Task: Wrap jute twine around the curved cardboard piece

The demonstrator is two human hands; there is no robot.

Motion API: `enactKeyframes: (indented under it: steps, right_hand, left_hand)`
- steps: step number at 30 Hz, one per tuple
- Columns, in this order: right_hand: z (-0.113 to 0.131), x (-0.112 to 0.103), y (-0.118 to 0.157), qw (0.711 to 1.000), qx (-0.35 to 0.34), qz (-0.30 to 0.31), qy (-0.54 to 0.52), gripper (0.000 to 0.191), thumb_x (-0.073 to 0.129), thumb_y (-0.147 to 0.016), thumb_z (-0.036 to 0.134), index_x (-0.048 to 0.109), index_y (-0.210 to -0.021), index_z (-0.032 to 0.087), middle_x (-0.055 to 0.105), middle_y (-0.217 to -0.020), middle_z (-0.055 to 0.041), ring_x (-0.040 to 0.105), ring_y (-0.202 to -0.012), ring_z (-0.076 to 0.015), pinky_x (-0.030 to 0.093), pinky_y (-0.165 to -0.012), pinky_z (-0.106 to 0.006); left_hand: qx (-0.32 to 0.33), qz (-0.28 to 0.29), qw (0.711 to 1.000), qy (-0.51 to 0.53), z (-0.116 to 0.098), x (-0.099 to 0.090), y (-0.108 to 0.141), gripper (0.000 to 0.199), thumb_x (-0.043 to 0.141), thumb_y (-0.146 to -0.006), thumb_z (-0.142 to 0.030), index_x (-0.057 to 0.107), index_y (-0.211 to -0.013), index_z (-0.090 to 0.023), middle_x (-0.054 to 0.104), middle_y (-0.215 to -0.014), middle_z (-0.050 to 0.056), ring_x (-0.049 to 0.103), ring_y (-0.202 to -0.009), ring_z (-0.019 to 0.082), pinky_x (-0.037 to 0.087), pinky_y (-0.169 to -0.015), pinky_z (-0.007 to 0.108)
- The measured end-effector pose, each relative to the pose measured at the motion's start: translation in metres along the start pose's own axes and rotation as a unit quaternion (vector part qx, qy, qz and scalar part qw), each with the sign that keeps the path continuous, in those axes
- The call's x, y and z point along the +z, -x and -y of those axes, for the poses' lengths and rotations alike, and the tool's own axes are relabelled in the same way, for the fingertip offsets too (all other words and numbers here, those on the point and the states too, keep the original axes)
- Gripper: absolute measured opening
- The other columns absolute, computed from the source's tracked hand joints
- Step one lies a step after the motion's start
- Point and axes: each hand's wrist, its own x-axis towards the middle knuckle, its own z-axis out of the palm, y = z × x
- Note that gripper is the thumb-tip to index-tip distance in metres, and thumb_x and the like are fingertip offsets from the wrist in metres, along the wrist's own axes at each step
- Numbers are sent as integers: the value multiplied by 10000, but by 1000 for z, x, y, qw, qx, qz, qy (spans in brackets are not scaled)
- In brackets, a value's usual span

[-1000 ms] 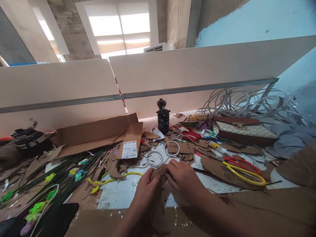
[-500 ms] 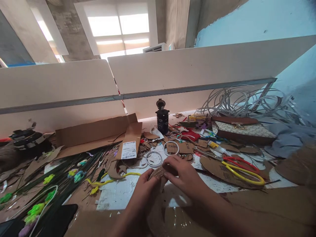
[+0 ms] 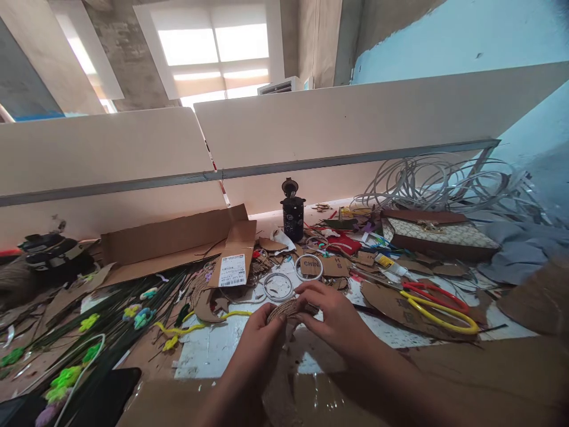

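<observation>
Between my two hands is a curved piece wrapped in brown twine (image 3: 288,308), held just above the table's near middle. My left hand (image 3: 262,332) pinches its left end between thumb and fingers. On the other side, my right hand (image 3: 326,311) has its fingers bent over the right end, with thumb and fingertips pressed on the twine. The piece's underside is hidden by my hands. Just beyond my fingers lie a white ring (image 3: 278,286) and a second white ring (image 3: 308,268). A crescent of cardboard (image 3: 207,305) partly covered in twine rests to the left.
Scissors with red and yellow handles (image 3: 440,311) lie on cardboard at right. A black bottle (image 3: 293,216) with its lid up stands at the back. A handbag (image 3: 438,234) and coiled white tubing (image 3: 422,181) sit back right. Crocheted flowers (image 3: 143,317) and a labelled cardboard flap (image 3: 233,270) lie left.
Both hands stay nearly in place on the twine-wrapped piece. It appears turned slightly, with more of its wrapped top showing between my fingers.
</observation>
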Motion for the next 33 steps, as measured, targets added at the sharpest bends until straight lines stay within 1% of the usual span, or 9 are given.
enactKeyframes:
  steps: [3,6,9,12,16,21,25,30,33]
  right_hand:
    - [0,2,3,997,-24,0,75,147,699,-805,62,643,-837,195,696,-1131,-61,641,-1057,-256,477,-893,-405]
    - [2,5,4,989,-61,1,135,130,673,-825,64,644,-875,181,703,-1139,-82,646,-1047,-274,486,-905,-439]
    - [3,8,5,980,-99,-2,170,130,643,-839,56,647,-914,162,713,-1116,-101,659,-998,-275,514,-886,-442]
    - [0,12,5,974,-122,-14,188,142,626,-826,42,644,-919,147,715,-1124,-127,669,-976,-287,544,-859,-446]
    - [-4,14,4,973,-122,-12,198,163,617,-820,38,641,-942,144,704,-1180,-152,673,-1024,-310,560,-874,-473]
    - [-1,9,5,977,-107,3,187,164,626,-833,47,640,-961,149,691,-1235,-153,658,-1090,-314,545,-923,-499]
    - [2,6,5,975,-108,18,193,145,630,-834,56,649,-944,149,691,-1243,-148,651,-1095,-319,534,-937,-513]
    - [0,10,4,971,-108,16,211,169,620,-825,33,667,-959,127,701,-1228,-154,663,-1064,-326,553,-903,-508]
    - [-1,11,5,972,-107,13,207,170,621,-827,35,668,-967,118,700,-1224,-163,666,-1066,-324,558,-905,-508]
  left_hand:
    - [-2,-4,1000,3,3,-1,-2,319,814,-702,-402,687,-857,-154,671,-735,21,549,-629,146,384,-581,232]
    - [2,-10,1000,-6,10,-3,-5,314,812,-703,-414,668,-822,-163,652,-712,8,541,-625,144,376,-573,228]
    - [9,-18,1000,-20,14,-4,-6,311,814,-701,-412,657,-792,-160,635,-689,1,531,-621,143,378,-567,224]
    - [10,-19,1000,-19,13,-2,-5,316,809,-703,-417,650,-782,-156,626,-673,-5,527,-614,141,380,-560,220]
    - [1,-24,999,-23,7,1,-1,326,803,-700,-430,655,-805,-158,649,-676,0,547,-607,149,383,-553,221]
    - [-1,-29,999,-28,2,1,0,325,820,-677,-414,672,-812,-158,688,-709,24,585,-645,172,403,-580,229]
    - [3,-30,999,-18,6,-2,-4,327,833,-660,-402,688,-823,-158,709,-762,41,604,-690,191,430,-630,245]
    - [13,-15,999,-34,13,-6,-8,289,793,-712,-400,675,-828,-163,678,-751,23,587,-692,184,412,-619,242]
    - [9,-27,999,-38,12,-6,-6,299,813,-697,-404,680,-814,-163,679,-741,21,590,-688,184,412,-623,245]
